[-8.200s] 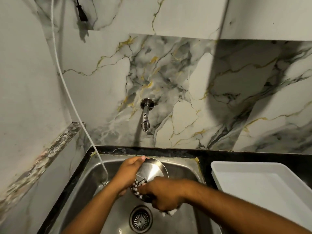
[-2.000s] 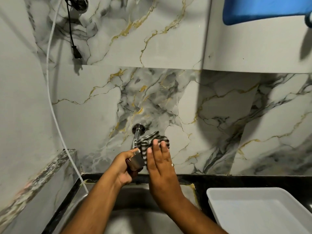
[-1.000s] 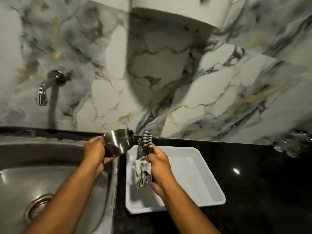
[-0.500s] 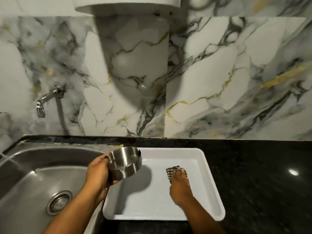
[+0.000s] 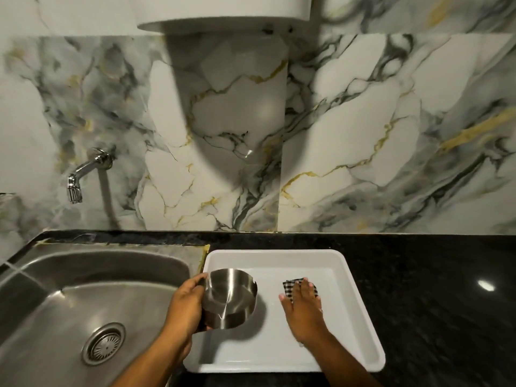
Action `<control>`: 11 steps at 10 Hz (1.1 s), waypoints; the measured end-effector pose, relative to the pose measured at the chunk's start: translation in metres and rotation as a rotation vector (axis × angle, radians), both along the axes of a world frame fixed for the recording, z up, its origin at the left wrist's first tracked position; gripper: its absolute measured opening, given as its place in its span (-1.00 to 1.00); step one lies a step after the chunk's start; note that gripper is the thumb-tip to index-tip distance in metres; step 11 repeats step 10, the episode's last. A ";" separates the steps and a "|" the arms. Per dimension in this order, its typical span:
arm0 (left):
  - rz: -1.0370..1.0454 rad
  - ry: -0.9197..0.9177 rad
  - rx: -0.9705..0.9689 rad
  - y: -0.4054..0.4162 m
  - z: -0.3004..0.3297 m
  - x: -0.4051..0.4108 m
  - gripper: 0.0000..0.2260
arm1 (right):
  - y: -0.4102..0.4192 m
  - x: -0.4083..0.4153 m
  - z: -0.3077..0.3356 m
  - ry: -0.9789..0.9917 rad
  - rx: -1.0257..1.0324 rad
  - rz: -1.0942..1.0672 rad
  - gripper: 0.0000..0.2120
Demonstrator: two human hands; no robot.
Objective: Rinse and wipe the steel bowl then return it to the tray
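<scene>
- Compared to half a second ago, the left hand has carried the steel bowl further over the white tray; before, it was right at the tray's left edge.
- Left hand is gripping the bowl by its side wall, tilted, above the left part of the tray. It casts a shadow on the tray floor, so it looks not set down yet.
- Right hand hasn't really moved: palm flat, fingers spread, pressing the checkered cloth on the tray floor, not clenched round it.
- Tray holds just the cloth.
- Sink left of the tray looks empty, drain showing. Tap is on the wall above.
</scene>
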State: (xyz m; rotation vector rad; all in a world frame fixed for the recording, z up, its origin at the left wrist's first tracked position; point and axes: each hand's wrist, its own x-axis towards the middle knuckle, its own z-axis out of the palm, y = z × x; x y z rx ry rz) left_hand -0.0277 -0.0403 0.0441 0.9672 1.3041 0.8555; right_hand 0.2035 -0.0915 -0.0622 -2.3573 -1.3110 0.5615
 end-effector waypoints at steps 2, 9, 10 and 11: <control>-0.160 0.010 0.023 0.009 -0.014 0.024 -0.63 | -0.002 -0.051 0.055 0.713 0.230 -0.266 -0.61; -0.338 0.385 -0.047 0.017 -0.062 0.036 -0.82 | 0.027 -0.068 -0.020 0.423 -0.038 -0.358 -0.77; -0.372 0.437 0.032 0.022 -0.051 0.027 -0.66 | 0.023 -0.065 -0.010 0.429 -0.013 -0.359 -0.76; -0.372 0.437 0.032 0.022 -0.051 0.027 -0.66 | 0.023 -0.065 -0.010 0.429 -0.013 -0.359 -0.76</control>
